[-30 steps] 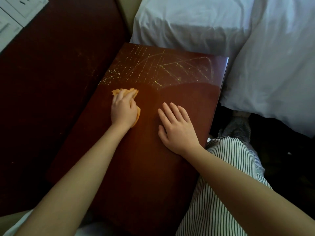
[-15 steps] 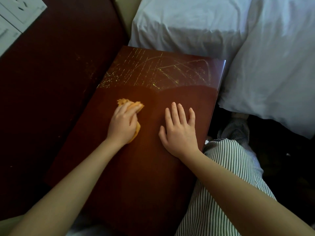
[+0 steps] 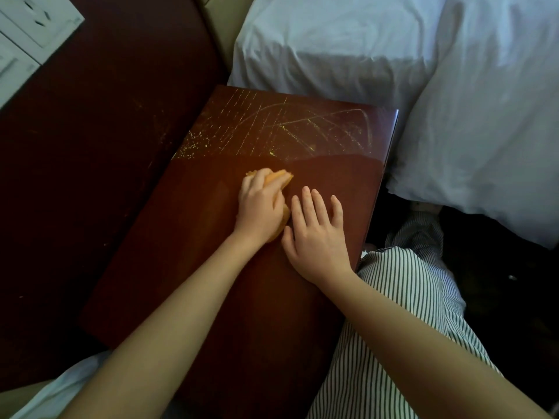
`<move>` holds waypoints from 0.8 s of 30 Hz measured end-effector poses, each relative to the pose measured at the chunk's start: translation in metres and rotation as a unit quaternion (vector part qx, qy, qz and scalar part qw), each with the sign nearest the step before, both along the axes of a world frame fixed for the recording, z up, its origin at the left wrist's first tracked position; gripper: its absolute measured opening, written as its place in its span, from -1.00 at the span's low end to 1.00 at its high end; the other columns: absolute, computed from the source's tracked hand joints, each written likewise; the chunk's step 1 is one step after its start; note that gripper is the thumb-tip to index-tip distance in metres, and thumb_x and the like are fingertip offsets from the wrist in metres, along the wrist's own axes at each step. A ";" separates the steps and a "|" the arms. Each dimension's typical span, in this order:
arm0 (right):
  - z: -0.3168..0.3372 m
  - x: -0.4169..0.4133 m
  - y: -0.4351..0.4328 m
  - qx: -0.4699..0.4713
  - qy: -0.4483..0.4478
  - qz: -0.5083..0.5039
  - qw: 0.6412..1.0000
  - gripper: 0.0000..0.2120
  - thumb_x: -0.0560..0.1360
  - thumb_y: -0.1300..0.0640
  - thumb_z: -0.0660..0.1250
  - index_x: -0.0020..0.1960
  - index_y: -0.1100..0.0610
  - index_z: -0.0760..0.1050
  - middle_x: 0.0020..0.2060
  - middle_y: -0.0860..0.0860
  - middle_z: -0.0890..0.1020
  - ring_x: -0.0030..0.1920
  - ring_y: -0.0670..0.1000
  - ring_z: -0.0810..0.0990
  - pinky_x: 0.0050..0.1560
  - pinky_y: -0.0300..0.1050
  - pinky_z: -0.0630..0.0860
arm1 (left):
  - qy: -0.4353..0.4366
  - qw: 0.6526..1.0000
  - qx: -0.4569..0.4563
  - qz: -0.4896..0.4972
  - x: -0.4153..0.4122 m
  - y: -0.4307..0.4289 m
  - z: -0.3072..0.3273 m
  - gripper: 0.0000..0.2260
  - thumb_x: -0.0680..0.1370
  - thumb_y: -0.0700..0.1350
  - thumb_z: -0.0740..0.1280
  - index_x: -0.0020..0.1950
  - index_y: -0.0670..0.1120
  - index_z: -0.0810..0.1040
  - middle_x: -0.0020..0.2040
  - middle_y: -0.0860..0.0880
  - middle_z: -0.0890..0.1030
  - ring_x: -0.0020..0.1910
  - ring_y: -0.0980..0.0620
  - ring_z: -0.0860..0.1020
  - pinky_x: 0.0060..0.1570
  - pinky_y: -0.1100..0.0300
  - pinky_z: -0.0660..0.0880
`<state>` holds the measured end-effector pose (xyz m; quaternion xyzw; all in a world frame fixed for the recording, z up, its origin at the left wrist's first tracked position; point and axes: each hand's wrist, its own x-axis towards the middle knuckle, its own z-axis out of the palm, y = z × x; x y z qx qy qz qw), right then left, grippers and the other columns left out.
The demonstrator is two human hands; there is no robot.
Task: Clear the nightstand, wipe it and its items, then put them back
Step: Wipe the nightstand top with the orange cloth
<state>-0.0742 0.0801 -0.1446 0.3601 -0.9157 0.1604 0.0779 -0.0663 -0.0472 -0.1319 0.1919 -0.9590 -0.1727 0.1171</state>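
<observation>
Wipe step in hand: L hand (image 3: 260, 207) grips orange cloth (image 3: 276, 176), pressed on nightstand (image 3: 187, 267) top mid-way, just beside R hand (image 3: 317, 234) lying flat, fingers straight, nr right edge; next prob needs strokes toward yellowish streaks (image 3: 287, 128) at far edge.

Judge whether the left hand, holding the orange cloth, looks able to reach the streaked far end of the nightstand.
Probably yes. The left hand and orange cloth lie just short of the streaks on the nightstand; nothing stands between them.
</observation>
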 end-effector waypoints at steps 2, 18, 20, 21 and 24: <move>0.000 0.000 0.000 -0.005 0.001 0.005 1.000 -0.49 0.51 0.02 0.05 0.27 0.31 0.47 0.27 0.26 0.49 0.31 0.22 0.45 0.34 0.17 0.12 | -0.005 1.000 -0.004 -0.024 0.015 -0.010 0.000 -0.66 0.56 -0.23 0.19 0.32 -0.03 0.49 0.29 -0.12 0.44 0.25 -0.11 0.33 0.21 0.09 0.32; 0.001 0.000 0.003 -0.013 0.010 0.001 1.000 -0.50 0.51 0.03 0.05 0.27 0.30 0.49 0.25 0.25 0.51 0.30 0.20 0.46 0.36 0.16 0.13 | -0.008 0.998 -0.007 -0.055 0.000 -0.002 -0.003 -0.67 0.56 -0.19 0.16 0.30 -0.01 0.50 0.28 -0.13 0.46 0.24 -0.14 0.35 0.23 0.01 0.33; 0.001 0.000 0.004 -0.014 0.008 0.001 1.000 -0.50 0.52 0.02 0.04 0.27 0.30 0.48 0.26 0.25 0.51 0.30 0.21 0.46 0.36 0.16 0.13 | -0.006 0.998 -0.012 -0.054 0.016 -0.009 -0.003 -0.66 0.56 -0.19 0.16 0.29 -0.02 0.51 0.26 -0.13 0.47 0.23 -0.13 0.36 0.20 0.04 0.33; 0.001 0.000 0.004 -0.015 0.008 0.003 1.000 -0.50 0.52 0.03 0.04 0.27 0.31 0.48 0.26 0.25 0.51 0.30 0.21 0.46 0.36 0.16 0.14 | -0.008 0.999 -0.010 -0.034 0.019 -0.012 -0.003 -0.66 0.56 -0.20 0.16 0.30 -0.02 0.50 0.28 -0.12 0.46 0.24 -0.12 0.35 0.21 0.04 0.33; 0.001 0.001 0.004 -0.015 0.006 0.008 1.000 -0.50 0.51 0.04 0.04 0.28 0.31 0.47 0.27 0.25 0.50 0.30 0.21 0.46 0.35 0.17 0.15 | -0.010 0.998 -0.007 0.058 0.010 -0.020 -0.002 -0.66 0.58 -0.19 0.15 0.34 -0.02 0.46 0.33 -0.13 0.40 0.29 -0.13 0.31 0.28 0.01 0.30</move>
